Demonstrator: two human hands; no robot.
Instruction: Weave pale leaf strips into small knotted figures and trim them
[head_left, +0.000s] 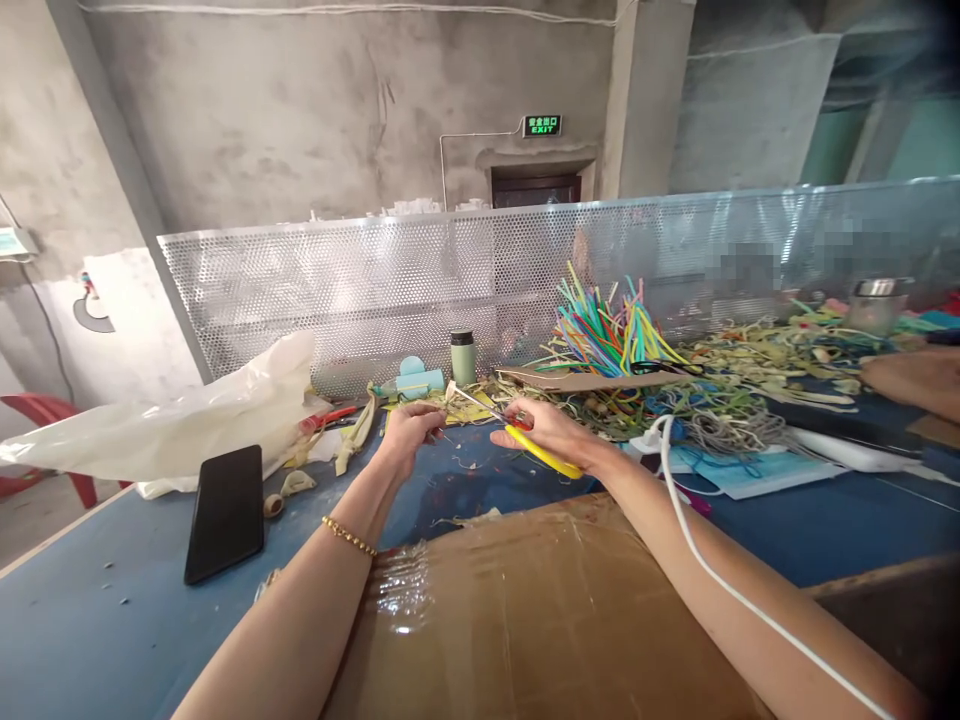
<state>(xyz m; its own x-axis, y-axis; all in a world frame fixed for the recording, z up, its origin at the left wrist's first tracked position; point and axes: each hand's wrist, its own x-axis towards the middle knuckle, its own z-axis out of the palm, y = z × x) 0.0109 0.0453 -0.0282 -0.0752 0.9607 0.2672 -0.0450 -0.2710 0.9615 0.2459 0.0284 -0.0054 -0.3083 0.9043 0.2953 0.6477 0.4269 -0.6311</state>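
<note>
My right hand (551,430) is closed around scissors with yellow handles (541,452). Their thin metal blades point left and away from me, toward the scraps at the back of the table. To the left, my left hand (411,437) has its fingers pinched together, and whatever is in them is too small to make out. Both hands are above the blue tabletop, just beyond a taped cardboard box (517,610) that lies under my forearms. Past the fingers stand a green bottle with a black lid (463,358) and a light blue cylinder (420,383).
A black phone (225,515) and a pale plastic bag (180,430) are at left. Colourful strips (607,325) and tangled cords (735,425) lie right. A white cable (720,575) crosses my right forearm. A perforated metal screen (360,290) stands behind the table.
</note>
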